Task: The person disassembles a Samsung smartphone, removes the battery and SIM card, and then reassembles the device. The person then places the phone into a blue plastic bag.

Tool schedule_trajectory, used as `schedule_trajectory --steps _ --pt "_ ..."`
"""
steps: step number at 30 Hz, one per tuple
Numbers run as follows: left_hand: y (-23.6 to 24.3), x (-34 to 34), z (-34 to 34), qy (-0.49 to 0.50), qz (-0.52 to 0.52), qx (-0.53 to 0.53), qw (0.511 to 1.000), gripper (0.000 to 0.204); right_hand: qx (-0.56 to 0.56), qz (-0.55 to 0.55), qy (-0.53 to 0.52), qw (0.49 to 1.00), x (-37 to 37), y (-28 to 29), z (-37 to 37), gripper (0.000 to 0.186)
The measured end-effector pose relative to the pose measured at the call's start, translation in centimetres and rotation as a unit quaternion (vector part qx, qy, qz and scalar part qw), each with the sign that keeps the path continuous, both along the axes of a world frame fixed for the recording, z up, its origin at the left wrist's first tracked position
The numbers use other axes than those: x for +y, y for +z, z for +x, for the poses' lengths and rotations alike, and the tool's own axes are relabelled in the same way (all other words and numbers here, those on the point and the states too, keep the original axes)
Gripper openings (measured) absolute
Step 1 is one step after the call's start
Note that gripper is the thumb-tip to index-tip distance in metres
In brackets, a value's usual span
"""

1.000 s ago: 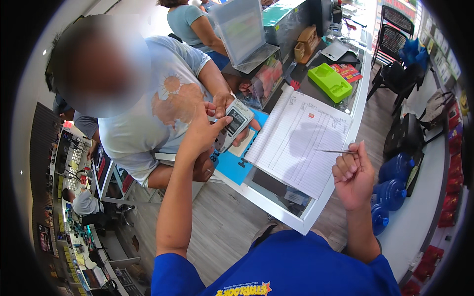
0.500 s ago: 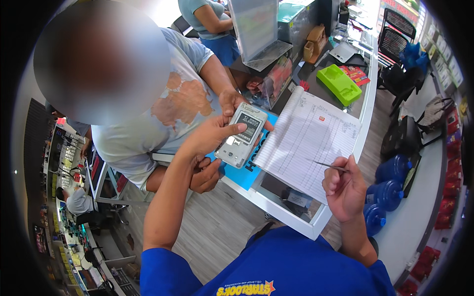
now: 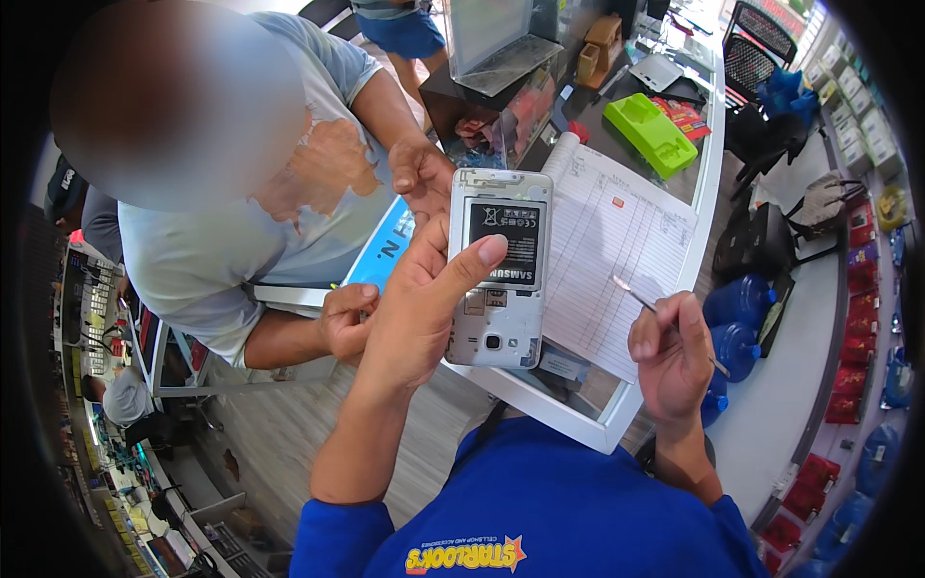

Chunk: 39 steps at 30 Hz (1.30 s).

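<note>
My left hand (image 3: 419,299) grips a white phone (image 3: 501,328) with its back off, thumb pressed on the black battery (image 3: 511,260) inside. My right hand (image 3: 674,356) holds a thin metal tool (image 3: 628,289), its flat tip pointing up and left over an open lined notebook (image 3: 607,231) on the glass counter. Another person's hand (image 3: 419,173) is just left of the phone's top; their other hand (image 3: 342,318) is beside my left wrist. A blue printed sheet (image 3: 371,250) lies between that person and the phone.
The counter's white edge (image 3: 597,433) borders a green plastic tray (image 3: 650,135) and clear display cases (image 3: 491,67). Blue water jugs (image 3: 737,352) and black chairs (image 3: 761,58) stand on the right, beside wall shelves. A person (image 3: 212,250) faces me; others are behind and at a workbench.
My left hand has drawn the phone toward me and turned it upright, away from the other person's hands. My right hand has shifted slightly left, the tool's tip now higher.
</note>
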State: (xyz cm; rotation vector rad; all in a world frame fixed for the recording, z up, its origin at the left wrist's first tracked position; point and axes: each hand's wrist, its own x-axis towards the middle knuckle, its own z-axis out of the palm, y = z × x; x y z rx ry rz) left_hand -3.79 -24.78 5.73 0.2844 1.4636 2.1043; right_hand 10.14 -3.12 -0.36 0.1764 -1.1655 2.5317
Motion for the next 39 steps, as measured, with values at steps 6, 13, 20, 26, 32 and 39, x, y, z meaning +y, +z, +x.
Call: schedule_trajectory --steps 6,13,20,26,32,39 --pt "-0.6 0.8 1.3 0.024 0.071 -0.03 0.997 0.035 -0.119 0.124 -0.084 0.982 0.1 -0.4 0.6 0.046" --pt "-1.2 2.1 3.0 -0.018 0.206 -0.194 0.959 0.056 -0.045 0.207 -0.09 0.973 -1.1 0.2 1.9 0.056" --pt "-2.3 2.5 3.1 -0.022 0.272 -0.213 0.938 0.06 0.034 0.492 -0.172 0.853 -2.1 1.3 0.6 0.051" --pt "-3.5 2.5 2.6 -0.027 0.272 -0.192 0.943 0.067 0.069 0.68 -0.096 0.724 -2.1 3.6 -0.5 0.048" --pt "-3.4 2.8 2.8 -0.027 0.25 -0.191 0.949 0.066 0.112 0.716 -0.084 0.684 -1.8 5.2 -2.9 0.046" --pt "-3.7 3.0 2.9 -0.017 0.222 -0.241 0.945 0.069 0.111 0.754 -0.045 0.646 -1.6 5.4 -2.7 0.045"
